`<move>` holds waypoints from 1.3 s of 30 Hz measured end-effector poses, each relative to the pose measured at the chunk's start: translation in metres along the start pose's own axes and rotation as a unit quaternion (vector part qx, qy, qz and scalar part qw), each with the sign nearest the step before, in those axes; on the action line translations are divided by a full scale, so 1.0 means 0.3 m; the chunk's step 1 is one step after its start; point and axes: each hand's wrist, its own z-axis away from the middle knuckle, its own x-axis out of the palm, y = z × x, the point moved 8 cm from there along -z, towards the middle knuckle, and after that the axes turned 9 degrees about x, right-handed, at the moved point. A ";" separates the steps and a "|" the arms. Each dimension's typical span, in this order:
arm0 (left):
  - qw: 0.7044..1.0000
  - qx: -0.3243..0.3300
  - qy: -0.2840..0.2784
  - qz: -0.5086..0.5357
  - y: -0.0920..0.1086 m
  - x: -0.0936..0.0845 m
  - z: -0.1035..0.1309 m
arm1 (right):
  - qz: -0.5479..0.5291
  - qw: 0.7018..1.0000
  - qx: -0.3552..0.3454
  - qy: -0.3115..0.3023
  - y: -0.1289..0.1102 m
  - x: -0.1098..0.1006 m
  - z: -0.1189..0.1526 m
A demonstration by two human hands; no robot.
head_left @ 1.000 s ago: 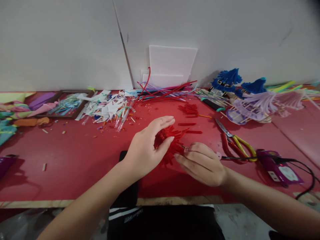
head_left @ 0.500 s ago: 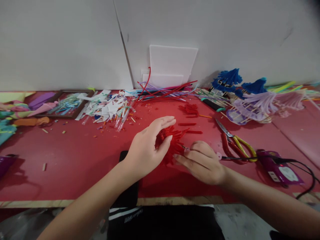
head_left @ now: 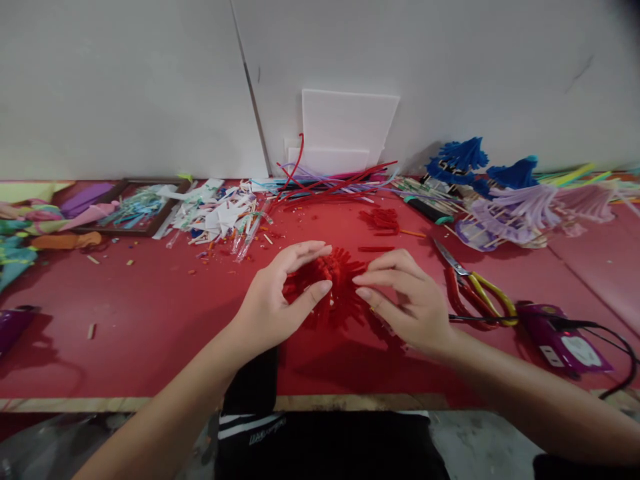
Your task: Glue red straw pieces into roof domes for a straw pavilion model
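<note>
A round, spiky piece made of red pipe cleaners (head_left: 344, 283) is just above the red table. My left hand (head_left: 280, 293) curls round its left side, fingers over the top and thumb across the front. On the right edge, my right hand (head_left: 405, 293) pinches at the red strands with its fingertips. Exactly which strand it grips is hard to make out. Under that hand lies a dim, partly hidden tool (head_left: 389, 328), close to a black cord. A short red pipe cleaner length (head_left: 376, 249) lies behind the right hand.
Red pipe cleaner pieces (head_left: 380, 220) lie further back. Pliers (head_left: 475, 287) with red and yellow handles and a purple power socket (head_left: 563, 337) sit to the right. Blue and lilac pleated shapes (head_left: 515, 207) stand at back right; white scraps (head_left: 220, 217) are heaped at back left.
My right hand has left the metal-tipped tool and moved up to the red piece's right edge. My left hand has shifted slightly left with it. One short red length is no longer visible.
</note>
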 end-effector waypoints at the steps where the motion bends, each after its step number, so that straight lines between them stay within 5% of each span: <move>1: 1.000 -0.002 0.004 -0.001 -0.001 0.002 0.003 | -0.012 1.000 0.028 -0.004 0.019 0.009 -0.015; 10: 0.998 -0.023 0.023 -0.057 -0.011 -0.011 0.000 | -0.133 0.982 0.069 -0.120 0.077 0.105 -0.107; 21: 0.996 -0.003 0.017 -0.084 0.006 -0.001 0.008 | -0.191 0.969 0.076 -0.136 0.066 0.119 -0.131; 26: 0.999 0.006 0.008 -0.043 0.011 -0.018 0.008 | -0.180 0.973 0.088 -0.117 0.077 0.103 -0.114; 32: 0.990 0.016 0.119 -0.074 0.014 -0.100 0.018 | -0.105 0.992 0.058 -0.032 0.058 0.039 -0.083; 39: 0.986 0.032 0.136 -0.091 0.026 -0.101 0.021 | -0.043 0.999 -0.013 -0.002 0.005 0.010 -0.042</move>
